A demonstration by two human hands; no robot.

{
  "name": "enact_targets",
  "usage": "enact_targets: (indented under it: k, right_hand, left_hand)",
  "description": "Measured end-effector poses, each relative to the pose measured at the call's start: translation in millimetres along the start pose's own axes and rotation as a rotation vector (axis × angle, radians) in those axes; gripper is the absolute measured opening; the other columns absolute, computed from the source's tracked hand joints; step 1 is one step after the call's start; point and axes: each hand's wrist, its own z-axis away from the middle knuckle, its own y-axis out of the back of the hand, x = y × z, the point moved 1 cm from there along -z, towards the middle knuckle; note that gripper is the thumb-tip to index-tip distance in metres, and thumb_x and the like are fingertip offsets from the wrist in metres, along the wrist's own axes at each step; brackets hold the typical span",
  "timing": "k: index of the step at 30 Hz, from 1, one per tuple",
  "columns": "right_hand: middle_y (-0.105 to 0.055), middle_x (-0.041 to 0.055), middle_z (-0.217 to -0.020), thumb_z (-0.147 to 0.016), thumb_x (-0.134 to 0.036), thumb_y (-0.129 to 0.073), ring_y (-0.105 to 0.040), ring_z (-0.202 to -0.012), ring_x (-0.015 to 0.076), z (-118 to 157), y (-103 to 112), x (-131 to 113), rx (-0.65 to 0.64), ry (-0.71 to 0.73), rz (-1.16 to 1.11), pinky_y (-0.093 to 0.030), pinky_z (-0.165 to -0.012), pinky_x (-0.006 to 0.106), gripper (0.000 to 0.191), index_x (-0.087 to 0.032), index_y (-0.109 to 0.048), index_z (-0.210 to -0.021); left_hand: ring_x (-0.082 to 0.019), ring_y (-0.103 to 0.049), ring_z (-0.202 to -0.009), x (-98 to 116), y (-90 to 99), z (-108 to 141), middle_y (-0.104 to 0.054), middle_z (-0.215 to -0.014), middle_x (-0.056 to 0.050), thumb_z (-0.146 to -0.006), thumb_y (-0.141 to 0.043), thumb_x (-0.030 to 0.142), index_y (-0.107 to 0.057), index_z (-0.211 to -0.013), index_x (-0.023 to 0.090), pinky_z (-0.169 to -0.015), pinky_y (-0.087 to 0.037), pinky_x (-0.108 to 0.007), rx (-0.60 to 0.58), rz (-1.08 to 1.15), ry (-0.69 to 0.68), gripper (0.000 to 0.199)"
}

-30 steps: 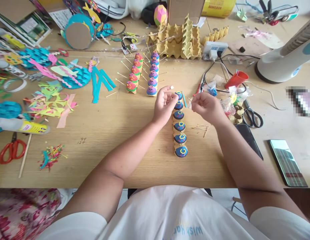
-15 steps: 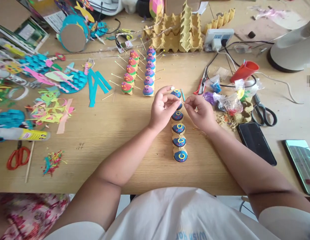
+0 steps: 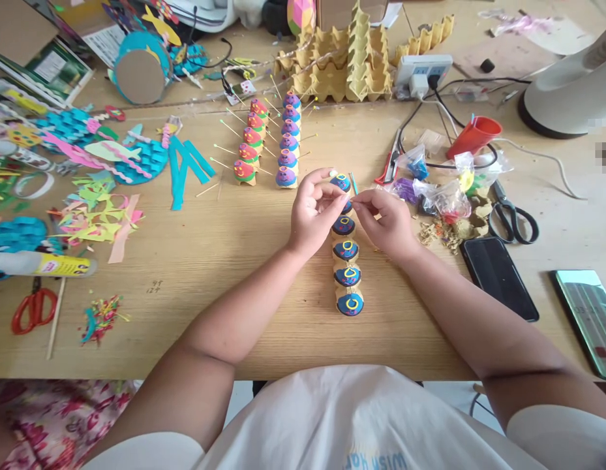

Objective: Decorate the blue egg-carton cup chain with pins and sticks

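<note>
My left hand and my right hand meet fingertip to fingertip above the far end of a blue-painted egg-carton strip. Each hand pinches thumb against finger. Whatever is between the fingertips is too small to make out. A small white spot shows at a raised left fingertip. The strip lies lengthwise on the table, its several bumps topped with yellow outline shapes and small pink marks. My hands partly hide its second bump. Just behind the fingers is a thin blue stick.
Red-green and purple egg-carton strips with pin-like sticks stand farther back. To the right are a box cutter, bagged clay, a red cup, black scissors and phones. Paper scraps lie left.
The hands stay at nearly the same place over the strip, fingertips slightly closer together. A thin light piece between them earlier is now hard to see. The whole view has shifted slightly.
</note>
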Motion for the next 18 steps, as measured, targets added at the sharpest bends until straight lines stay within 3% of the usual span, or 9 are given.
enact_targets:
  k: [10, 18]
  right_hand:
    - [-0.074, 0.0047, -0.082, -0.101, -0.031, -0.056, -0.062, -0.073, 0.0194, -4.8, 1.7, -15.5, 0.066, 0.119, 0.128, -0.050, -0.076, 0.036, 0.021, -0.024, -0.074, -0.092]
    - [-0.070, 0.0017, -0.076, -0.092, -0.027, -0.060, -0.054, -0.064, 0.0158, -11.1, -0.6, -37.4, -0.007, -0.055, -0.022, -0.043, -0.063, 0.031, 0.010, -0.023, -0.069, -0.089]
  left_hand:
    - [-0.013, -0.075, -0.082, 8.4, 1.3, -4.4, -0.073, -0.084, 0.004, -0.082, -0.090, 0.053, -0.059, -0.118, 0.029, -0.083, -0.059, -0.029, 0.094, 0.039, 0.003, 0.054]
    - [-0.010, -0.068, -0.075, 29.9, 2.3, -1.5, -0.066, -0.078, 0.007, -0.076, -0.094, 0.053, -0.056, -0.114, 0.028, -0.081, -0.055, -0.028, 0.179, 0.082, 0.061, 0.059]
